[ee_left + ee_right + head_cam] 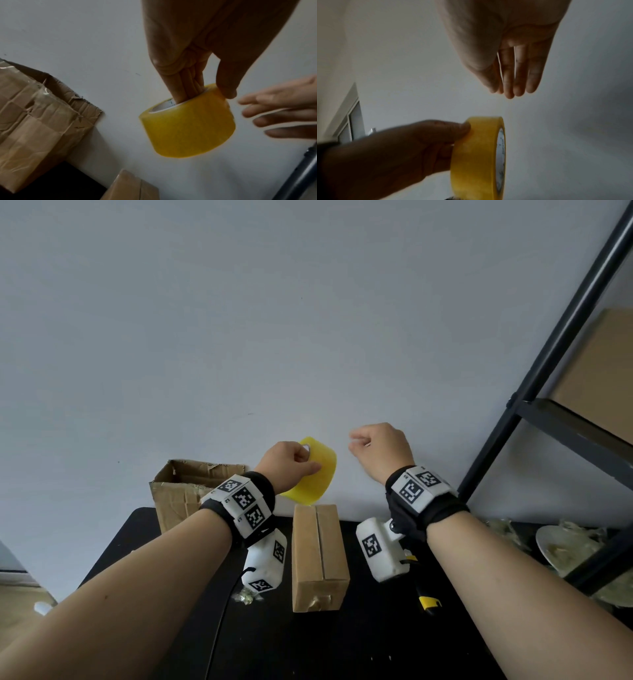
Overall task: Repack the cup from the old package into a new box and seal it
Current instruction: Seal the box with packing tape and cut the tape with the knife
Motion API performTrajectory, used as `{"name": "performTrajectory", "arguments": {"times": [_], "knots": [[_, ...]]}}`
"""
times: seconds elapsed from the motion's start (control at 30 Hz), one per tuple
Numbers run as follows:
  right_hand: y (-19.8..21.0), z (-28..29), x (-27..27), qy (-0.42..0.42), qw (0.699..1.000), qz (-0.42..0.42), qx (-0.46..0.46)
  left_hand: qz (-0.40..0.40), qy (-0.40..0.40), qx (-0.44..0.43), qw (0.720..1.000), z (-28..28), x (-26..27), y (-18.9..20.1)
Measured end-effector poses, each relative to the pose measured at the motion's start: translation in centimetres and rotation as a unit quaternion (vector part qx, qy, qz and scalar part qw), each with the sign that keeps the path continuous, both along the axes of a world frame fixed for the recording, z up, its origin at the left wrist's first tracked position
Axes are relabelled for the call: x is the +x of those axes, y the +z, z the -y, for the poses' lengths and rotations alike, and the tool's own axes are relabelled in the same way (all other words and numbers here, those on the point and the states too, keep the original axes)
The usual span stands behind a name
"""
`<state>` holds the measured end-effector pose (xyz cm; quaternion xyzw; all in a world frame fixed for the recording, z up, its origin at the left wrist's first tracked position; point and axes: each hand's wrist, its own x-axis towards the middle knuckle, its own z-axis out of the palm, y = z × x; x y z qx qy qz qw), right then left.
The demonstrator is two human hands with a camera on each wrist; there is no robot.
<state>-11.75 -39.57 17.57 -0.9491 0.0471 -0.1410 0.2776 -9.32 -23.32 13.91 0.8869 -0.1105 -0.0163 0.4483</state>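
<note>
My left hand (291,463) holds a yellow roll of packing tape (317,474) up in front of the wall, fingers through its core (187,93) and thumb on its outer face. My right hand (376,446) hovers just right of the roll, empty, fingers straight (513,67) and reaching toward it without touching (283,108). Below the hands, the new brown box (320,556) lies on the black table (342,645) with its flaps folded shut along a centre seam. The torn old package (185,491) stands open at the back left. No cup is in view.
A yellow-and-black utility knife (428,601) lies right of the new box. Crumpled clear wrap (568,549) sits at the far right beneath a black metal shelf (548,412) that holds a cardboard box. A small scrap of wrap (246,597) lies left of the new box.
</note>
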Motion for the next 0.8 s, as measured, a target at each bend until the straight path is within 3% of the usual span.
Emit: {"name": "performTrajectory", "arguments": {"times": [0.17,0.5,0.6,0.8], "knots": [[-1.0,-1.0,-0.3,0.026,0.996,-0.047,-0.077,0.016,-0.002,0.005,1.000,0.7,0.1,0.6],[0.2,-1.5,-0.3,-0.066,0.980,-0.060,-0.179,0.100,-0.025,0.119,0.987,1.6,-1.5,0.6],[0.3,-1.1,-0.5,-0.070,0.985,-0.067,-0.141,0.118,-0.024,0.122,0.985,1.8,-1.7,0.8],[0.3,0.2,-0.6,0.018,0.993,-0.079,0.082,0.113,-0.020,0.087,0.989,1.3,-1.8,1.0]]}}
